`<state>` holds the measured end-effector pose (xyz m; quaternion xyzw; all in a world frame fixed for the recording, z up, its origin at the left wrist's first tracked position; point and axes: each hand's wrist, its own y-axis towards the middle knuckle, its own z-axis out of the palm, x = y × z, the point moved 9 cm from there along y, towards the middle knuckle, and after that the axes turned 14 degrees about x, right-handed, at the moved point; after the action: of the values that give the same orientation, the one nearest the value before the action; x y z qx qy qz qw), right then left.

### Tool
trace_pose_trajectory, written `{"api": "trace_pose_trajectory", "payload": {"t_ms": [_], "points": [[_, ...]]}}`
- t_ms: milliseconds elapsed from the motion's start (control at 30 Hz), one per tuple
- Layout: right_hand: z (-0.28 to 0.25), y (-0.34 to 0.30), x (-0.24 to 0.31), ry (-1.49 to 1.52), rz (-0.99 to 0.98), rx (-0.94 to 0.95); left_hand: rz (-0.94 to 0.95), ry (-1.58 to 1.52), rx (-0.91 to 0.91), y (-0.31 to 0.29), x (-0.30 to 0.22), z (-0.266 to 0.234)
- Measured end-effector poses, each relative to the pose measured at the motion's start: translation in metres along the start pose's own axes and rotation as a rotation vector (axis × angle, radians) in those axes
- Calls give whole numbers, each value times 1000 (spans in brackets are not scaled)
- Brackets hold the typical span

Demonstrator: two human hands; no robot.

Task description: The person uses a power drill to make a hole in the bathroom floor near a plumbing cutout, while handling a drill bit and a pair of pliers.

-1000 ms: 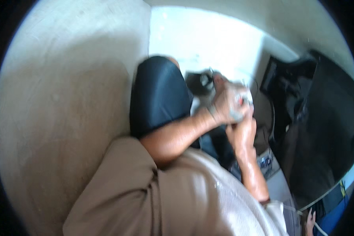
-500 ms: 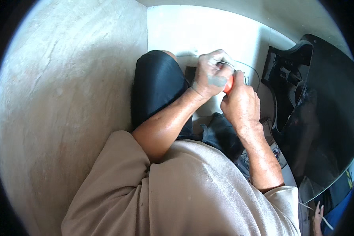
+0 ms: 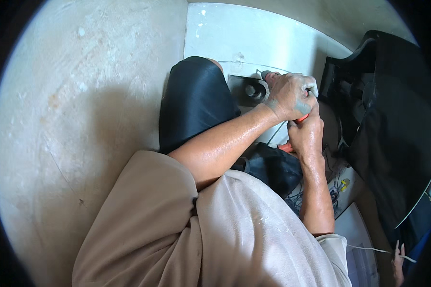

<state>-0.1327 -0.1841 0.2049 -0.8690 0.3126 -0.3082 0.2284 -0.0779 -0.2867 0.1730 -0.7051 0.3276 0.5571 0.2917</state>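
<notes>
My right hand is wrapped round a tool with orange-red handles, which looks like pliers; its jaws are hidden. Over and just beyond it lies my left hand, smeared with grey on the back. The left fingers are curled in close above the right hand, and what they hold cannot be made out. A thin dark wire runs over the white floor beside the right hand. To the left of my hands, a dark square recess in the floor has a pale round piece in it.
A plastered wall rises close on the left. My dark-clad knee is bent beside it. A large black panel stands at the right. Loose wires lie below it, and another person's hand shows at the lower right.
Both hands have shifted right and nearer to me, the left now crossing over the right. The floor recess and a lower orange-red handle have come into sight.
</notes>
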Motion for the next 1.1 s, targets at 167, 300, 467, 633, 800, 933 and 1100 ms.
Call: {"api": "trace_pose_trajectory", "payload": {"t_ms": [167,300,467,633,800,933,1100], "points": [[14,-7,-16,-2,-63,13,2,75,-73,-21,-9,2],[22,-28,-41,179,-296,-117,330,274,-234,-63,-61,19],[39,-82,-99,372,-291,-234,461,142,-174,-115,-93,55],[56,-132,-141,485,-212,-296,411,97,-180,-139,-101,71],[84,-180,-205,1122,-67,-397,181,-48,28,-156,-78,106],[100,-225,-268,1389,131,-460,49,-146,194,-168,-66,129],[104,-268,-337,1595,101,-716,34,-66,86,-171,-70,108]]}}
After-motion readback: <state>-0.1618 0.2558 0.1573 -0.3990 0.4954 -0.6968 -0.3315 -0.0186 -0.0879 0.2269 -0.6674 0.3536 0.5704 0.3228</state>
